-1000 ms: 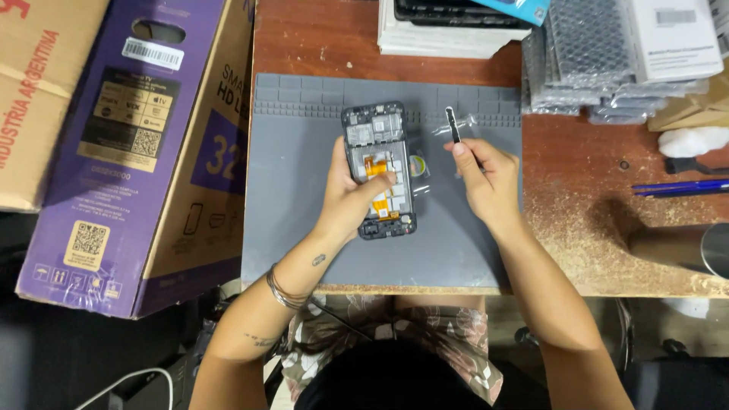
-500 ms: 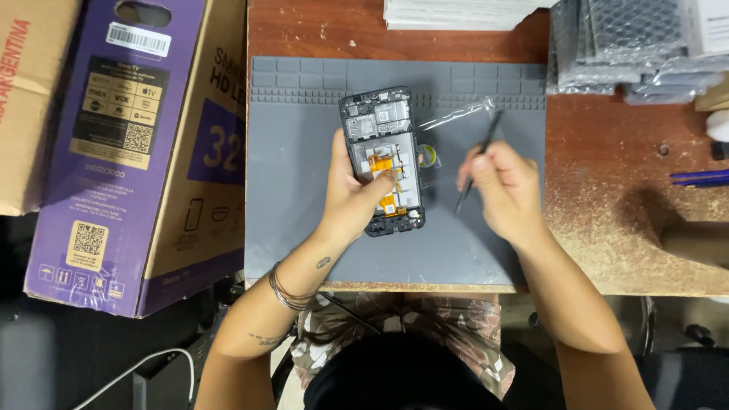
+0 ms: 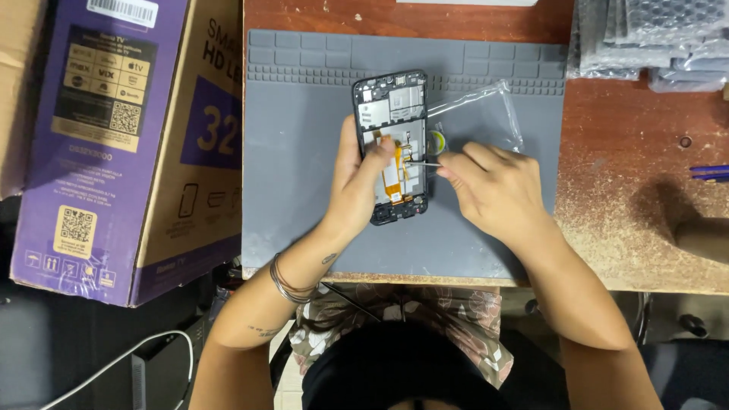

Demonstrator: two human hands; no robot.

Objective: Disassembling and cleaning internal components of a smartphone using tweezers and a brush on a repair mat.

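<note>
An opened phone with its back off lies on a grey work mat, showing a dark frame and an orange flex cable. My left hand grips the phone's left edge, thumb resting on the inner parts. My right hand pinches a thin metal tool whose tip touches the middle of the phone's inside. A clear plastic bag lies just right of the phone, partly under my right hand.
The mat sits on a worn wooden table. A large purple cardboard box stands to the left. Bubble-wrap packets are stacked at the top right. Blue pens lie at the right edge.
My right hand moved left from beside the phone and brought the tool's tip onto the phone's inside. My left hand kept its hold on the phone.
</note>
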